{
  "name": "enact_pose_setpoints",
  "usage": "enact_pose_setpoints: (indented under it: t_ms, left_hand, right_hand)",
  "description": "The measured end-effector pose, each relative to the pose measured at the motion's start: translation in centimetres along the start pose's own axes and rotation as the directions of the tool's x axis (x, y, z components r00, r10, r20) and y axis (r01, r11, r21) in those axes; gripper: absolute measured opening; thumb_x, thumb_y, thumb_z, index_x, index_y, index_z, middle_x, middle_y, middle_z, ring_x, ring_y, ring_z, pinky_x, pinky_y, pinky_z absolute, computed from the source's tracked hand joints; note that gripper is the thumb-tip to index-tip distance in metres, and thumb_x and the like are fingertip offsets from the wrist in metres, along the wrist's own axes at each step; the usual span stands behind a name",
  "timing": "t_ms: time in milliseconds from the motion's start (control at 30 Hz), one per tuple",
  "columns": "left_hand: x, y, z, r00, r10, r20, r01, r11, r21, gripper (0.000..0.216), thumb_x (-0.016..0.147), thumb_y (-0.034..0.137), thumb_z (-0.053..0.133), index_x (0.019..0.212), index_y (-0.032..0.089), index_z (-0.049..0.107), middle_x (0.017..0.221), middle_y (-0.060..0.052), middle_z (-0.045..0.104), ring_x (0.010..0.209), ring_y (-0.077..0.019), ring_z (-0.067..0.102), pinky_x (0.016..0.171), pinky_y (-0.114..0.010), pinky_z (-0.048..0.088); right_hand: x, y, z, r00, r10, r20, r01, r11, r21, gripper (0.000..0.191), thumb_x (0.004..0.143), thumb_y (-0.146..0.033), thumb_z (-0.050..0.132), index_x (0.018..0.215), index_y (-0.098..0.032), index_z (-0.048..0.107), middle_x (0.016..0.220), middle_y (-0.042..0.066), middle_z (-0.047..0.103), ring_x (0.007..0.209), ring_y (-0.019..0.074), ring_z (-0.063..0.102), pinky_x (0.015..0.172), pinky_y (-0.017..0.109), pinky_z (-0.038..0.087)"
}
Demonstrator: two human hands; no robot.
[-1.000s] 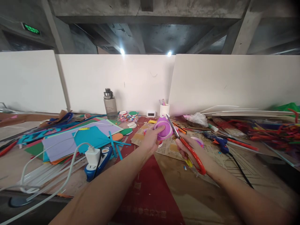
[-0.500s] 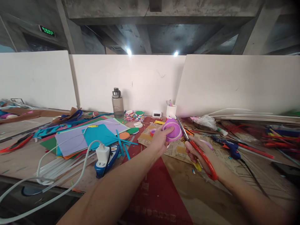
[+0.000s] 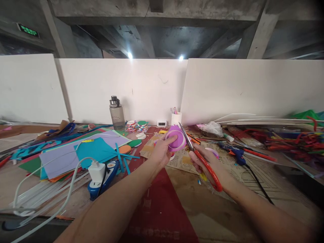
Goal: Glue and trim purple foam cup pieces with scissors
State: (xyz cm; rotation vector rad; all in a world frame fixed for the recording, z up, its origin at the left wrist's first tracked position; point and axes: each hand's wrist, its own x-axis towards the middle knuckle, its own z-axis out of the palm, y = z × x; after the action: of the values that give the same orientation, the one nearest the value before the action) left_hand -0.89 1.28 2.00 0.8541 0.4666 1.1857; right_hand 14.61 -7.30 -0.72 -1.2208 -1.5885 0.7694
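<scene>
My left hand (image 3: 160, 151) grips a purple foam piece (image 3: 176, 139) rolled into a cup shape with a pale pink rim, held above the table. My right hand (image 3: 206, 161) is closed on the red handles of a pair of scissors (image 3: 199, 158). The blades point up and away, and their tips meet the right edge of the purple piece. Both forearms reach in from the bottom of the view.
Coloured foam sheets (image 3: 81, 150) and a white charger (image 3: 96, 171) on a blue power strip lie at left. A water bottle (image 3: 116, 113), tape rolls (image 3: 137, 125) and a white pen cup (image 3: 176, 118) stand by the white boards. A glue gun (image 3: 234, 152) and craft sticks lie at right.
The view swung right and then back left. Both hands keep their hold, with the scissors still at the purple piece's right edge.
</scene>
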Motion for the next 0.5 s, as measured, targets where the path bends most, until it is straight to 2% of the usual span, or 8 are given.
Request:
enact_pose_setpoints:
  t_ms: [233, 400, 500]
  left_hand:
    - [-0.04, 0.01, -0.07, 0.999, 0.012, 0.032, -0.012, 1.0, 0.005, 0.027, 0.062, 0.017, 0.086, 0.084, 0.016, 0.071, 0.084, -0.003, 0.072, 0.071, -0.0115, 0.063, 0.064, -0.021, 0.05]
    - [0.05, 0.33, -0.13, 1.0, 0.008, 0.026, -0.009, 0.999, 0.041, 0.031, 0.059, 0.02, 0.088, 0.083, 0.016, 0.07, 0.08, -0.001, 0.07, 0.065, -0.0099, 0.06, 0.058, -0.02, 0.047]
    - [0.2, 0.59, -0.25, 0.999, -0.01, 0.039, 0.007, 0.998, 0.064, 0.034, 0.058, 0.02, 0.089, 0.087, 0.016, 0.071, 0.082, -0.002, 0.071, 0.068, -0.0112, 0.062, 0.061, -0.021, 0.05]
  right_hand:
    - [0.04, -0.22, 0.17, 0.999, 0.028, -0.015, -0.028, 1.0, 0.008, 0.03, 0.089, -0.051, 0.061, 0.089, -0.023, 0.05, 0.067, -0.005, 0.045, 0.051, 0.01, 0.039, 0.045, 0.023, 0.036]
    - [-0.05, -0.77, 0.07, 1.0, 0.001, -0.004, -0.001, 1.0, -0.014, 0.029, 0.091, -0.05, 0.06, 0.086, -0.023, 0.049, 0.064, -0.006, 0.042, 0.05, 0.0096, 0.038, 0.046, 0.023, 0.035]
    - [-0.06, -0.86, 0.01, 1.0, -0.005, -0.001, 0.005, 0.999, -0.041, 0.028, 0.092, -0.049, 0.058, 0.086, -0.023, 0.049, 0.063, -0.006, 0.043, 0.048, 0.0096, 0.039, 0.045, 0.023, 0.034]
